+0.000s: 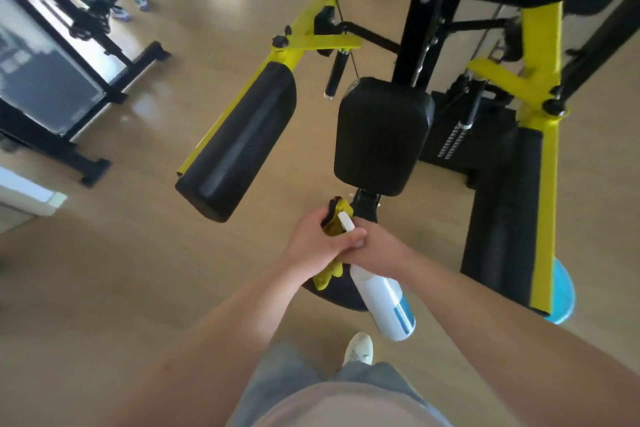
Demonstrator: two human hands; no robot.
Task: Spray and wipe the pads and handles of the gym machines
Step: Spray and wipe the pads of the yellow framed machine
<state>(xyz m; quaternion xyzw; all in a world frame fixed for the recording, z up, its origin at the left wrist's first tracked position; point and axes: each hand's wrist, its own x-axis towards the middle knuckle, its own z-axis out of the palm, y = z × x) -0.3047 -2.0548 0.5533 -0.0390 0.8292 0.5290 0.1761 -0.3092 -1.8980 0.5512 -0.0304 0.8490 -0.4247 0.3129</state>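
Note:
A yellow and black gym machine stands in front of me. Its long black arm pad (pixel 239 142) hangs at the left and a square black back pad (pixel 381 135) sits in the middle. Just below the back pad, my left hand (pixel 311 239) grips a yellow cloth (pixel 332 274). My right hand (pixel 377 246) holds a white spray bottle (pixel 384 302) with a blue label by its neck, the body hanging down. The two hands touch each other. The black seat (pixel 336 295) is mostly hidden under them.
A second long pad on a yellow arm (pixel 512 218) runs down the right side, with a blue disc (pixel 564 288) on the floor beside it. Another black machine frame (pixel 62 104) stands at the left. People's legs and shoes (pixel 128 7) show at the far top left. My white shoe (pixel 358 348) is on the wooden floor.

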